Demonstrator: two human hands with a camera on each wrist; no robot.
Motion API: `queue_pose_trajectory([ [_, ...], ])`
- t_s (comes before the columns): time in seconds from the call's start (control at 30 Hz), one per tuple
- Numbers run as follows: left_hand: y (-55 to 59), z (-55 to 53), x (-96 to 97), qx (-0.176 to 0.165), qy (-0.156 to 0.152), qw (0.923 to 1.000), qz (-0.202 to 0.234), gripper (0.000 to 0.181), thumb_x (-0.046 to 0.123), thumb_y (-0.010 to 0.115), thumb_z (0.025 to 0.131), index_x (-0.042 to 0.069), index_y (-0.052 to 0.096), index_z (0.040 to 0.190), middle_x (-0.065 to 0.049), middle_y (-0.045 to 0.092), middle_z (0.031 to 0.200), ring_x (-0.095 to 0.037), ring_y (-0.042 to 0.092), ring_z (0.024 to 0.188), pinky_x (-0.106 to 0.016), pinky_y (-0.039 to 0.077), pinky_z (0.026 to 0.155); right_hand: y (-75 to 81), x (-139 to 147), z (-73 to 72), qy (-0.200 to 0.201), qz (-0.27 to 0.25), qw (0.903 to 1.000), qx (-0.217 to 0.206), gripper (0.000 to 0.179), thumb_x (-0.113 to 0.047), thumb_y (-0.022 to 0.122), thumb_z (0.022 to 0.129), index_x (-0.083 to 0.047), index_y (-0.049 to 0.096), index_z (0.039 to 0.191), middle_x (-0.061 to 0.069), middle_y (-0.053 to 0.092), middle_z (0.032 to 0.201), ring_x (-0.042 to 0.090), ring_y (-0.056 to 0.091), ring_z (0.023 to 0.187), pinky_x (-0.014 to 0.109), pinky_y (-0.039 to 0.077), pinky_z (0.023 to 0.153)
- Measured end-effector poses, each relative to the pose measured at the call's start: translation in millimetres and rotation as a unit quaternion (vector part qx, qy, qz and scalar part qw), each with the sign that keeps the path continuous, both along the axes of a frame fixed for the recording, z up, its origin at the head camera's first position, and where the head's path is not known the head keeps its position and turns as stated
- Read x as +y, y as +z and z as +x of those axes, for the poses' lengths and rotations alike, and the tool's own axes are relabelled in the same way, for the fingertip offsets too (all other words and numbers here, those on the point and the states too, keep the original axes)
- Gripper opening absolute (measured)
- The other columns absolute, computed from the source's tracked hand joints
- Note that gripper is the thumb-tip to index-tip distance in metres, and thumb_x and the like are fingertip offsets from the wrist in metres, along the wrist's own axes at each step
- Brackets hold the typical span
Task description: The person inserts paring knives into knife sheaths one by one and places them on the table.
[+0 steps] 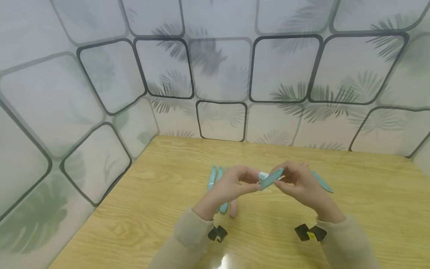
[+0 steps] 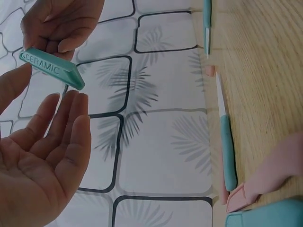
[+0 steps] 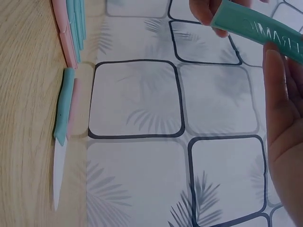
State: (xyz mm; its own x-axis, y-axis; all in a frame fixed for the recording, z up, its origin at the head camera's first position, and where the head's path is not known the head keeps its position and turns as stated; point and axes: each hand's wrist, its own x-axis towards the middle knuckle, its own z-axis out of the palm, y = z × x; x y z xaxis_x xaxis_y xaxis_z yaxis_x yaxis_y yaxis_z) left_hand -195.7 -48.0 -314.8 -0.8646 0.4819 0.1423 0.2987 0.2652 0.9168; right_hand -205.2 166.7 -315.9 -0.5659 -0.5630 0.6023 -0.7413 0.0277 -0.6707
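Observation:
Both hands are raised over the table at a slim teal piece (image 1: pixel 271 179) lettered CERAMIC. In the head view, my left hand (image 1: pixel 235 183) pinches its left end with thumb and forefinger. The right hand (image 1: pixel 300 183) holds the other end with fingers and thumb. A small white-and-teal part (image 1: pixel 263 175) shows just behind it, between the hands. Raised letters face the left wrist camera on the teal piece (image 2: pixel 52 67). Seen from the right wrist, my right thumb (image 3: pixel 274 71) presses its lower edge.
Several teal-handled things (image 1: pixel 212 178) lie side by side by the left wrist, with a pink one (image 1: pixel 233 209) beside them. Right of the right hand lies a teal knife handle (image 1: pixel 322 182); the right wrist view shows a white-bladed knife (image 3: pixel 65 106). A patterned wall covering (image 1: pixel 221 121) borders the wooden table.

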Motion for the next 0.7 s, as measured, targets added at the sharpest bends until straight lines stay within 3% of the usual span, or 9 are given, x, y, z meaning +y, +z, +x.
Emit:
queue_pose_trajectory([
  [0.2,0.3,1.7,1.7,-0.010,-0.005,0.9999,0.011,0.021,0.014,0.065,0.081,0.005,0.060,0.100,-0.001,0.054,0.106,-0.011,0.054,0.091,-0.027,0.046,0.077,0.1,-0.8,0.0,0.039,-0.006,0.9991,-0.016,0.022,0.015,0.053,0.080,0.003,0.052,0.099,0.008,0.057,0.094,0.014,0.060,0.083,0.026,0.051,0.069],
  [0.33,0.1,2.0,3.9,-0.022,-0.043,0.9984,0.030,0.021,0.011,0.063,0.082,0.002,0.060,0.101,-0.003,0.058,0.102,-0.010,0.056,0.089,-0.024,0.046,0.076,-1.3,-2.3,0.3,0.075,-0.023,0.9957,-0.050,0.019,0.013,0.053,0.082,0.005,0.051,0.099,0.007,0.057,0.094,0.015,0.060,0.082,0.027,0.050,0.068],
  [0.47,1.1,3.1,5.4,-0.061,-0.079,0.9935,0.055,0.021,0.007,0.061,0.083,-0.001,0.058,0.102,-0.007,0.063,0.095,-0.011,0.060,0.081,-0.024,0.047,0.076,-3.5,-3.6,0.5,0.109,-0.041,0.9906,-0.071,0.017,0.011,0.051,0.083,0.008,0.048,0.100,0.008,0.056,0.095,0.016,0.059,0.081,0.026,0.050,0.064],
  [0.57,4.6,5.8,5.7,-0.079,-0.084,0.9913,0.063,0.020,0.004,0.060,0.083,-0.004,0.057,0.102,-0.010,0.063,0.092,-0.012,0.061,0.075,-0.025,0.049,0.073,-4.2,-4.0,0.8,0.114,-0.044,0.9897,-0.073,0.017,0.010,0.051,0.084,0.009,0.046,0.100,0.008,0.055,0.096,0.015,0.059,0.082,0.026,0.050,0.065],
  [0.7,16.4,13.2,4.6,-0.075,-0.075,0.9927,0.057,0.018,0.001,0.059,0.083,-0.006,0.057,0.099,-0.015,0.062,0.089,-0.012,0.060,0.070,-0.026,0.049,0.069,-3.7,-4.7,1.3,0.100,-0.041,0.9918,-0.068,0.022,0.010,0.052,0.084,0.007,0.047,0.105,0.006,0.057,0.096,0.015,0.059,0.084,0.025,0.050,0.066],
])
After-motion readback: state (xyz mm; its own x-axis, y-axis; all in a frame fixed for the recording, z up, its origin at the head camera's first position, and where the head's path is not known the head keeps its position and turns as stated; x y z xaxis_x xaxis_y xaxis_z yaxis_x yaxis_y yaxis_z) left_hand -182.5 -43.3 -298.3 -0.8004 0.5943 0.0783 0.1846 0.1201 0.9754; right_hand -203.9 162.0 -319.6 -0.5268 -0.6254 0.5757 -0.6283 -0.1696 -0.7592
